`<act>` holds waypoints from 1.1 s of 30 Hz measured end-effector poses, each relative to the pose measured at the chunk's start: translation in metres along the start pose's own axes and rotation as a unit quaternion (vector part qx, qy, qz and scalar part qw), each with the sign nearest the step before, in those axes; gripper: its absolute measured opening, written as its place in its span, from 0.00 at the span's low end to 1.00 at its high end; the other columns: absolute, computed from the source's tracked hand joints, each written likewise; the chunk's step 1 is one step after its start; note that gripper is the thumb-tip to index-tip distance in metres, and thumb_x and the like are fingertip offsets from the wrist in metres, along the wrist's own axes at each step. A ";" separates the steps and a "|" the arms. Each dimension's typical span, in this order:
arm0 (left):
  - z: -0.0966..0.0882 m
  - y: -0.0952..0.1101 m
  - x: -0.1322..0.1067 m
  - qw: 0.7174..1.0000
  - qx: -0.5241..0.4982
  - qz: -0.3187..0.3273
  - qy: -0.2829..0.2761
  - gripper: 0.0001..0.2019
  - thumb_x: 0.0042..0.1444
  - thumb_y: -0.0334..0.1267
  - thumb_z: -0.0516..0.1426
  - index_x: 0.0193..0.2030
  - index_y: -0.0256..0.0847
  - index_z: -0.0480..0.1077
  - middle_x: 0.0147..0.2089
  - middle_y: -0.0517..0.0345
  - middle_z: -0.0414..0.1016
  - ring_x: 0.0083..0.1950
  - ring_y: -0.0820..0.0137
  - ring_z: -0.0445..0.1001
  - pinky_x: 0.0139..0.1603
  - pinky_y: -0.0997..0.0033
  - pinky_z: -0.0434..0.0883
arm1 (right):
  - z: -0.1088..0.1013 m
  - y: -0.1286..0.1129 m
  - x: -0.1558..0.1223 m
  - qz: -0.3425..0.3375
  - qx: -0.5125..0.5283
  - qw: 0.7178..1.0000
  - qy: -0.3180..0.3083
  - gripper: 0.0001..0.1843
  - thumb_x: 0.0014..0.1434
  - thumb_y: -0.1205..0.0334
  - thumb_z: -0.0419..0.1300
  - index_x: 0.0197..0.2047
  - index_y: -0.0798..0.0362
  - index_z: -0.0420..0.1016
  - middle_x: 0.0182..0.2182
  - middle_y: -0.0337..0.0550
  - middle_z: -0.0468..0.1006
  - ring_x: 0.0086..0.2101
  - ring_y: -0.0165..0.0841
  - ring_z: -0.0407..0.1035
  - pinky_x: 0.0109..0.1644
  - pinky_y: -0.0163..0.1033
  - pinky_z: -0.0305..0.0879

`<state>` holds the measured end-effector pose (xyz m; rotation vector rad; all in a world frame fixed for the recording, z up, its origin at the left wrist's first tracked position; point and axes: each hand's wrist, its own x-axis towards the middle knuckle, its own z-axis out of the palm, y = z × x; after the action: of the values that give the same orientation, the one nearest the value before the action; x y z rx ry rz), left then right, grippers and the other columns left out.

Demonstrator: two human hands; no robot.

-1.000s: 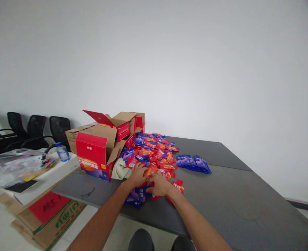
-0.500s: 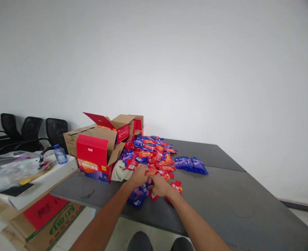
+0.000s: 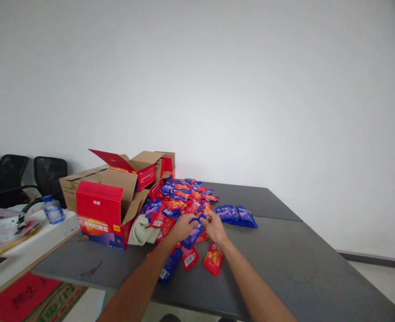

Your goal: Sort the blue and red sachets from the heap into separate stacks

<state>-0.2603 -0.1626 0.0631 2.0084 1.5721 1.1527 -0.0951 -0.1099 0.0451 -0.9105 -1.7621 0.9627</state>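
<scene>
Between my two hands is a blue pouch (image 3: 192,237), tilted, its top edge pinched by the fingers. My left hand (image 3: 183,227) grips it from the left and my right hand (image 3: 214,228) from the right, both closed. Below them on the dark table lie a red pouch (image 3: 213,258), a smaller-looking red pouch with a barcode (image 3: 189,258) and a blue pouch (image 3: 170,267) partly covered by my left forearm. Behind the hands spreads a heap of mixed red and blue pouches (image 3: 184,194). To the right, several blue pouches (image 3: 236,215) lie overlapping in a row.
Open red cartons (image 3: 99,212) stand along the table's left side, with a pale cloth (image 3: 142,230) beside the nearest one. Further left, a water bottle (image 3: 53,210) and plastic bags (image 3: 6,228) rest on a white surface. Black chairs (image 3: 50,174) stand by the wall.
My hands have come up and away from the table's near edge, now with a blue pouch held between them. The view has shifted to the right, and the red pouch near my right wrist is uncovered.
</scene>
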 end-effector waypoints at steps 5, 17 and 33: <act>0.027 -0.002 0.026 0.994 -0.070 -0.065 0.048 0.12 0.52 0.44 0.55 0.23 0.40 0.64 0.22 0.64 0.63 0.26 0.73 0.61 0.28 0.73 0.56 | -0.014 0.016 0.006 0.021 0.069 0.997 0.027 0.21 0.53 0.40 0.59 0.28 0.51 0.66 0.20 0.31 0.61 0.23 0.27 0.54 0.27 0.33 0.51; 0.078 0.003 0.049 0.945 -0.306 -0.116 -0.016 0.15 0.45 0.44 0.65 0.36 0.34 0.75 0.29 0.57 0.75 0.28 0.72 0.71 0.30 0.73 0.67 | -0.050 0.035 0.023 0.072 0.142 0.982 0.101 0.23 0.52 0.40 0.63 0.34 0.53 0.72 0.23 0.35 0.69 0.24 0.29 0.60 0.27 0.33 0.56; 0.129 -0.010 0.083 0.866 -0.433 -0.165 0.191 0.22 0.47 0.55 0.64 0.38 0.37 0.74 0.33 0.56 0.77 0.33 0.71 0.73 0.35 0.74 0.70 | -0.050 0.064 0.013 0.110 0.123 0.986 0.020 0.23 0.53 0.39 0.63 0.33 0.52 0.70 0.22 0.33 0.69 0.23 0.28 0.62 0.26 0.33 0.56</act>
<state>-0.1637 -0.0561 0.0092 0.9283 1.1372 1.7520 -0.0416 -0.0600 0.0077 -0.9695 -1.4900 1.2655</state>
